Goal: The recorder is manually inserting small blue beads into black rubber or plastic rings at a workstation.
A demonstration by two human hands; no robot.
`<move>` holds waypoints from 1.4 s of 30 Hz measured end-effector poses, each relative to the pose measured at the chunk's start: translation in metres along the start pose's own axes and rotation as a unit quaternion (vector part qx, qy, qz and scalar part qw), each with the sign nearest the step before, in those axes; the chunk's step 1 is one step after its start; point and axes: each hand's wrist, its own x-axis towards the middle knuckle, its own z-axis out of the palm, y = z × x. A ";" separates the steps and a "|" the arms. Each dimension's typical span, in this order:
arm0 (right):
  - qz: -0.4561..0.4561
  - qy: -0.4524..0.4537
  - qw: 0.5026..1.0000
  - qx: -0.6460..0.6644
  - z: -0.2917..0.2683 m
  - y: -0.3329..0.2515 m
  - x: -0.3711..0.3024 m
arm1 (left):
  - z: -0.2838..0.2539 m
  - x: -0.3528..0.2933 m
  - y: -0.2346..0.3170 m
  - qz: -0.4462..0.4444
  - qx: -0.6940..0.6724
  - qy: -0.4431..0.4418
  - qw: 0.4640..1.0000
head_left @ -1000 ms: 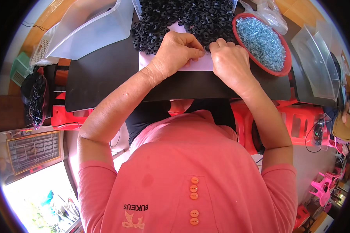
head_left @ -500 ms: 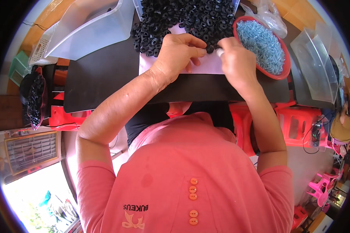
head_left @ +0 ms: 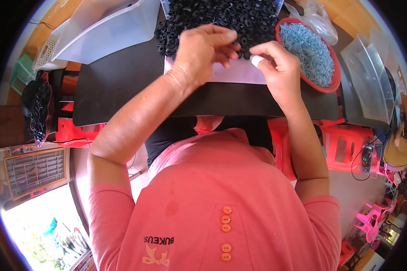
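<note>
**Hands at the heap of black parts**

Both hands work above a white sheet [head_left: 239, 74] on the black table [head_left: 122, 81]. Right hand [head_left: 280, 72], fingertip taped, pinches closed; contents indiscernible. Left hand [head_left: 203, 49] curls, fingertips touching the black ring-shaped parts [head_left: 221, 16]. Beside them, right, a red bowl [head_left: 332, 83] holds small metal pieces [head_left: 307, 49].

You see crumpled clear plastic bag [head_left: 314, 11] at far top edge, just behind red round bowl [head_left: 332, 72] of pale blue bits. Clear plastic bin [head_left: 101, 31] stands tipped at your upper left; second clear bin [head_left: 371, 81] at your right beside black mat. Pale sheet [head_left: 239, 72] lies flat on mat, blank as far as visible. No labels, signs or screens visible.
</note>
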 end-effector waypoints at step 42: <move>-0.224 -0.117 0.919 -0.304 -0.002 -0.001 -0.023 | -0.021 0.004 -0.008 0.086 0.174 -0.028 0.981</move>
